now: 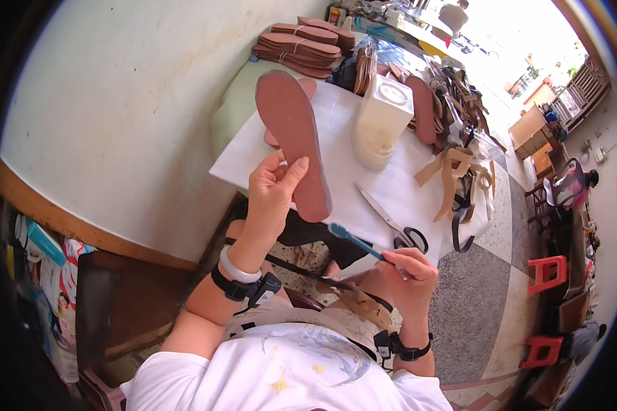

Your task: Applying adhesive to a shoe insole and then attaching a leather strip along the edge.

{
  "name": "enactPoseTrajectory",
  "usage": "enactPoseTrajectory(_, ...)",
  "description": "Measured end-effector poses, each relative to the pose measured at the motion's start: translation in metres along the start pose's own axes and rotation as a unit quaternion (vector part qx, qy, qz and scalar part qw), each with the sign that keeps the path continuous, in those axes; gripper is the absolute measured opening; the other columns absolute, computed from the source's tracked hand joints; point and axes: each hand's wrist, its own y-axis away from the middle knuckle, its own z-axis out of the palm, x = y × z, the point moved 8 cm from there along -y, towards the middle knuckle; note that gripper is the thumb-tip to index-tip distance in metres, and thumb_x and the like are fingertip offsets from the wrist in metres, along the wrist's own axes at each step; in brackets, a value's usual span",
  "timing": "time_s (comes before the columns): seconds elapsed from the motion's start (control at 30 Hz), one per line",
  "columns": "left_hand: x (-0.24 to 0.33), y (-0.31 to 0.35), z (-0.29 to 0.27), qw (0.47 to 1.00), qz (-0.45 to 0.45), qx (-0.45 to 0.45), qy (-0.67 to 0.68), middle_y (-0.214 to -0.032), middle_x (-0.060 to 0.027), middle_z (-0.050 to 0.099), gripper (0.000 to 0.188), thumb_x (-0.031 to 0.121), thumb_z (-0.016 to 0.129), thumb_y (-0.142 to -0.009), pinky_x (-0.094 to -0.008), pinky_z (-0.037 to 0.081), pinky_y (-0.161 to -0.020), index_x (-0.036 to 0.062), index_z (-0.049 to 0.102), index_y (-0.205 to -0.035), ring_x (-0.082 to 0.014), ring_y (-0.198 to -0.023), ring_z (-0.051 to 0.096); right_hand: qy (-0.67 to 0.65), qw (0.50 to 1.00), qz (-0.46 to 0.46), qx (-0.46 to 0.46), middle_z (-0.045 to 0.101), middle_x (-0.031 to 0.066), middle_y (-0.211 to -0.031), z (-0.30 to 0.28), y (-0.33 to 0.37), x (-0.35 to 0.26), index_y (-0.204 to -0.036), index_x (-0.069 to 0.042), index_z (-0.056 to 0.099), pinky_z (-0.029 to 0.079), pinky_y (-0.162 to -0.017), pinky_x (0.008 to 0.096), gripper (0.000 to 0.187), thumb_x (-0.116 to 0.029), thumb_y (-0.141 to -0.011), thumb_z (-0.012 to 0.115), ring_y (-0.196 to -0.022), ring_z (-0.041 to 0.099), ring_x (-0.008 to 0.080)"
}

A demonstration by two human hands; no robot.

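My left hand [273, 190] grips a reddish-brown shoe sole [291, 127] by its edge, thumb on its face, and holds it raised above the table. In my right hand [410, 268] is a teal toothbrush [353, 240], its dark bristle end pointing toward the sole's lower end but apart from it. Partly behind the held sole lies another sole [308, 88] on the white-covered table [343, 109]. Scissors [394, 219] with black handles rest near my right hand. Further back stands a cut-open white plastic jug [385, 113] with pale residue inside.
Bundled soles [298, 51] are stacked at the table's far left. Tan strips [452, 171] and dark straps [463, 233] lie along the right side. Red stools [547, 272] stand on the floor to the right. A wall [137, 116] bounds the left.
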Motion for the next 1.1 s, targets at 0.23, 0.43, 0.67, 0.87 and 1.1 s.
enactPoseTrajectory(0.23,-0.006,0.006,-0.008,0.999,-0.037,0.013,0.017,-0.086,-0.0075,0.069,0.022,0.01,0.069,-0.086,-0.022,0.054,-0.056,-0.0011,0.06,-0.103,-0.0101,-0.068,0.066,-0.005,0.998,-0.019,0.06,0.065,0.0054,-0.083,-0.004,-0.012,-0.001,-0.089,0.002,0.072,0.042,-0.054,0.0183,0.018,0.008,-0.072,0.074,-0.066,0.056,0.0064)
enactPoseTrajectory(0.43,-0.012,0.004,-0.018,0.997,-0.029,0.034,0.058,-0.087,-0.0077,0.068,0.02,0.01,0.068,-0.087,-0.0249,0.057,-0.059,0.0,0.058,-0.101,-0.0115,-0.07,0.066,0.028,0.997,-0.041,0.054,0.066,0.0056,-0.082,0.004,-0.005,-0.001,-0.089,-0.001,0.072,0.043,-0.052,0.0197,0.019,0.007,-0.071,0.075,-0.063,0.056,0.0076)
enactPoseTrajectory(0.67,-0.02,0.007,-0.023,0.995,-0.006,0.068,0.068,-0.092,-0.0054,0.065,0.019,0.008,0.064,-0.088,-0.0281,0.059,-0.067,0.0034,0.055,-0.105,-0.012,-0.079,0.065,0.046,0.994,-0.078,0.061,0.065,0.0062,-0.08,0.009,0.0,-0.004,-0.089,-0.002,0.072,0.04,-0.049,0.0202,0.02,0.006,-0.071,0.075,-0.06,0.054,0.0082)
enactPoseTrajectory(0.87,-0.026,0.012,-0.019,0.992,0.005,0.088,0.09,-0.094,-0.0044,0.064,0.021,0.009,0.065,-0.088,-0.03,0.06,-0.068,0.0059,0.054,-0.106,-0.0131,-0.081,0.065,0.062,0.993,-0.087,0.06,0.065,0.0066,-0.081,0.01,-0.001,-0.005,-0.089,-0.002,0.072,0.04,-0.049,0.021,0.02,0.006,-0.071,0.076,-0.06,0.054,0.0086)
enactPoseTrajectory(1.1,-0.039,0.02,0.004,0.986,-0.068,0.089,0.125,-0.097,-0.0035,0.065,0.021,0.009,0.066,-0.087,-0.0272,0.056,-0.076,0.0084,0.057,-0.107,-0.0124,-0.085,0.066,-0.227,0.963,0.101,0.102,0.064,0.003,-0.082,0.008,-0.01,0.03,-0.093,0.002,0.068,0.042,-0.058,0.0178,0.019,-0.001,-0.076,0.075,-0.068,0.054,0.0061)
